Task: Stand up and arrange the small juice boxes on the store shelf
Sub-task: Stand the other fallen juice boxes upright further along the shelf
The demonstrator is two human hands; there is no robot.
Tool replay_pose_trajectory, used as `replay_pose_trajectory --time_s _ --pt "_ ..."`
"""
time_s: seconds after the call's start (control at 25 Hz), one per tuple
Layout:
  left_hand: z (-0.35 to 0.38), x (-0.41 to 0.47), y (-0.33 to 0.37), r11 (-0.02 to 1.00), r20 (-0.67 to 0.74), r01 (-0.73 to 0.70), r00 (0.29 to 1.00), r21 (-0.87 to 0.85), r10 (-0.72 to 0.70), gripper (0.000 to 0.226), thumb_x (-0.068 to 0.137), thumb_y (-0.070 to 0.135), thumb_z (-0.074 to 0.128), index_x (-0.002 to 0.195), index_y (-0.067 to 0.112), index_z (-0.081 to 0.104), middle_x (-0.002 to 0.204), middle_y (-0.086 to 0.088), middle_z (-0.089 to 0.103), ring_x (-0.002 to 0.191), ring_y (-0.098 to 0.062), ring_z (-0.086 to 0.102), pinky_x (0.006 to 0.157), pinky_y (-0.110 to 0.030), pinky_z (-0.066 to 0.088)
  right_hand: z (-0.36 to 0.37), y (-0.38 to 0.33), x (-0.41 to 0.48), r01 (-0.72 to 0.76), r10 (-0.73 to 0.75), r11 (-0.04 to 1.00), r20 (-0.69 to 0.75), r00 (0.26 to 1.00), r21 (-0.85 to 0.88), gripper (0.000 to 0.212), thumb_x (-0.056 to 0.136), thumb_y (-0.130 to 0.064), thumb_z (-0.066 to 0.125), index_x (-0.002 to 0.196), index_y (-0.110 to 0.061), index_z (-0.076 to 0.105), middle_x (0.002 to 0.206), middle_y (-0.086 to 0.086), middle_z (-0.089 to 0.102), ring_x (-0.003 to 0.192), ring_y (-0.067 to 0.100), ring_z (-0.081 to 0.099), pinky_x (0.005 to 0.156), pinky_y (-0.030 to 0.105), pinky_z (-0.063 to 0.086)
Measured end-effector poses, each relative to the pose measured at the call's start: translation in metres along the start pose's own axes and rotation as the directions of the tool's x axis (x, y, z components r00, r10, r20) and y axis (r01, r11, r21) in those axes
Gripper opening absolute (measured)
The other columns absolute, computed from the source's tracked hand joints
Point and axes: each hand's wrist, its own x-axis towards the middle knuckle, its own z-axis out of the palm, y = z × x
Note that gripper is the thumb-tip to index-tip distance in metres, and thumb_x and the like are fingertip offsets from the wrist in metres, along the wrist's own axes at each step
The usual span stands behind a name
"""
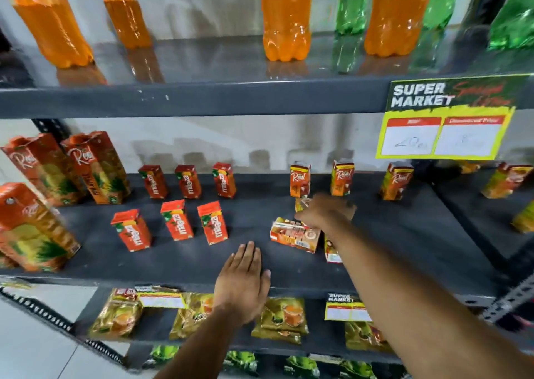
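The middle shelf (pixel 260 266) looks like dark painted metal with a matt, slightly grainy top, while the upper shelf (pixel 202 60) is smoother and mirrors the glossy clear-plastic bottles (pixel 286 17) along its front edge. The juice boxes (pixel 294 235) are printed carton with a soft sheen, and the price sign (pixel 445 118) is shiny paper.

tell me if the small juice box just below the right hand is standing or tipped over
Tipped over. The small juice box lies on its long side on the shelf, barcode facing out, while the boxes behind it stand upright. The right hand is above it.
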Motion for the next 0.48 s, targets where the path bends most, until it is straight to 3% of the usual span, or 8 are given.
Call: replay_pose_trajectory --time_s 0.08,0.16,0.28,0.36,0.48 --pt "0.001 0.000 -0.002 1.000 -0.010 -0.011 1.000 0.001 0.011 0.071 0.092 0.047 0.012 0.140 0.001 0.038 0.150 -0.017 0.034 0.140 -0.030 0.028 0.114 -0.043 0.023 -0.002 0.003 0.010 -0.039 0.025 0.986 0.090 0.996 0.163 0.037 0.071 -0.051 0.065 0.086 -0.017 0.062 0.095 0.004 0.068 0.089 0.027 0.061 0.081 0.036 0.047" --pt "0.001 -0.001 -0.003 1.000 -0.017 -0.014 1.000 -0.012 0.013 0.073 0.095 0.048 0.006 0.139 0.001 0.039 0.149 -0.016 0.037 0.139 -0.029 0.030 0.113 -0.043 0.026 0.000 0.020 0.013 -0.020 -0.014 0.925 0.089 0.996 0.380 0.038 0.075 -0.050 0.061 0.089 -0.015 0.061 0.094 0.007 0.067 0.090 0.030 0.064 0.075 0.035 0.049" --pt "0.001 -0.001 -0.004 0.999 -0.007 -0.017 1.000 -0.048 0.017 0.079 0.095 0.051 0.000 0.134 0.000 0.047 0.144 -0.017 0.045 0.134 -0.031 0.038 0.108 -0.046 0.035 0.011 0.063 0.008 0.118 -0.032 0.735 -0.139 0.990 0.667 0.047 0.079 -0.039 0.069 0.120 -0.019 0.056 0.110 0.005 0.068 0.100 0.026 0.064 0.083 0.038 0.051" --pt "0.001 0.001 -0.005 0.999 0.001 -0.017 1.000 -0.048 0.017 0.077 0.096 0.049 0.004 0.131 -0.001 0.050 0.141 -0.018 0.048 0.132 -0.032 0.041 0.106 -0.047 0.038 0.016 0.092 0.009 0.174 0.055 0.655 -0.276 0.959 0.736 0.060 0.079 -0.025 0.075 0.131 -0.015 0.049 0.119 0.008 0.064 0.108 0.026 0.062 0.092 0.039 0.050" --pt "0.004 0.002 -0.003 0.999 -0.001 -0.010 1.000 -0.049 0.010 0.070 0.096 0.046 0.012 0.131 -0.001 0.050 0.141 -0.019 0.048 0.132 -0.033 0.041 0.106 -0.048 0.038 0.020 0.125 0.009 0.139 0.148 0.658 -0.308 0.940 0.740 0.053 0.078 -0.012 0.076 0.125 -0.012 0.054 0.121 0.013 0.058 0.108 0.026 0.058 0.094 0.034 0.045"
